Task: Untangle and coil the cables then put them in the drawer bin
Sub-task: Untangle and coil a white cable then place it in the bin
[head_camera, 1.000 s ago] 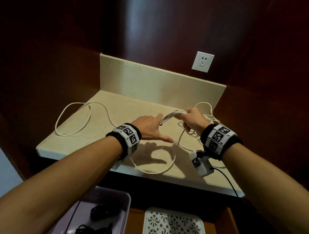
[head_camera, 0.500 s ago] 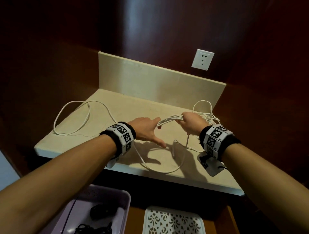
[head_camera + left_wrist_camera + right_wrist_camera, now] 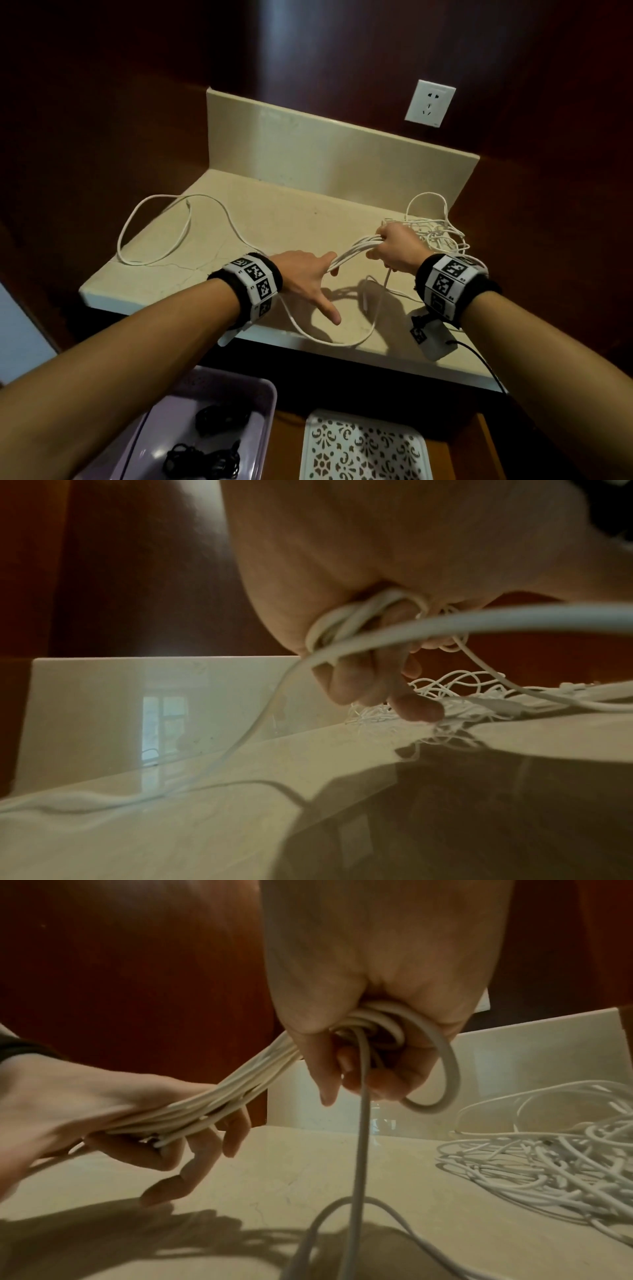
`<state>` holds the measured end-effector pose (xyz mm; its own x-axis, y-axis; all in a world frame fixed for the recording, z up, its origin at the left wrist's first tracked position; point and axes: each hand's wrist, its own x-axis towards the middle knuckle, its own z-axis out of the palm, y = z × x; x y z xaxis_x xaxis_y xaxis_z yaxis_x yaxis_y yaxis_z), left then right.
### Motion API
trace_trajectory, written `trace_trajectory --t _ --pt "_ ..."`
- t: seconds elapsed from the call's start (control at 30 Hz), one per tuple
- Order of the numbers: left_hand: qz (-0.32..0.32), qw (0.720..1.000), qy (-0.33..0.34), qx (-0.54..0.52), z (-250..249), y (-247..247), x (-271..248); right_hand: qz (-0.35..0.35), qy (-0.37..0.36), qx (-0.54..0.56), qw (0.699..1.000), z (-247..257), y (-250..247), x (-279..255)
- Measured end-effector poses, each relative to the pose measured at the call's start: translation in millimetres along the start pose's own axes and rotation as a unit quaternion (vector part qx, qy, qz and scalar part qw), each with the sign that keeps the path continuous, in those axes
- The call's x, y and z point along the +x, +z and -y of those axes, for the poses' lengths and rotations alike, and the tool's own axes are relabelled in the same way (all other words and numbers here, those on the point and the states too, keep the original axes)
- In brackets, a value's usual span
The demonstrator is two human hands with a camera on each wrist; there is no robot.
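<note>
A white cable coil (image 3: 352,251) of several strands stretches between my hands above the beige counter (image 3: 274,219). My right hand (image 3: 380,250) grips one end in a fist, also seen in the right wrist view (image 3: 359,1074). My left hand (image 3: 334,270) holds the other end, the strands lying across its palm (image 3: 137,1123) with fingers curled round them and the thumb pointing out. From the coil (image 3: 232,1096) one strand hangs to the counter and runs off to a loose loop (image 3: 154,233) at the left. A tangle of white cables (image 3: 438,236) lies behind my right hand.
A purple bin (image 3: 267,394) below the counter's front edge holds black cables (image 3: 205,459). Beside it sits a white patterned tray (image 3: 363,445). A beige backsplash (image 3: 325,154) closes the counter's rear, with a wall outlet (image 3: 430,108) above. Dark wood panels stand on both sides.
Both hands keep their hold on the coil and have barely shifted. The strand under my right hand now hangs straighter down. The loose loop at the left lies as before.
</note>
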<state>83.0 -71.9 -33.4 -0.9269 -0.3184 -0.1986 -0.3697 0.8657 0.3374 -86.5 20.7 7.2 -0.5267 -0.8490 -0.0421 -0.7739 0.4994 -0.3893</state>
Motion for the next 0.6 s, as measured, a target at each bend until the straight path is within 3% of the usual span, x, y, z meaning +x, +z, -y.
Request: trace_trajectory --t 0.2,0.6 --pt "0.037 0.999 0.003 0.01 -3 13 -6 0.008 -0.03 -0.097 0.995 -3 11 -3" --pt "0.054 0.992 0.001 0.117 -7 23 -16 0.028 -0.032 -0.124 0.991 -9 26 -1"
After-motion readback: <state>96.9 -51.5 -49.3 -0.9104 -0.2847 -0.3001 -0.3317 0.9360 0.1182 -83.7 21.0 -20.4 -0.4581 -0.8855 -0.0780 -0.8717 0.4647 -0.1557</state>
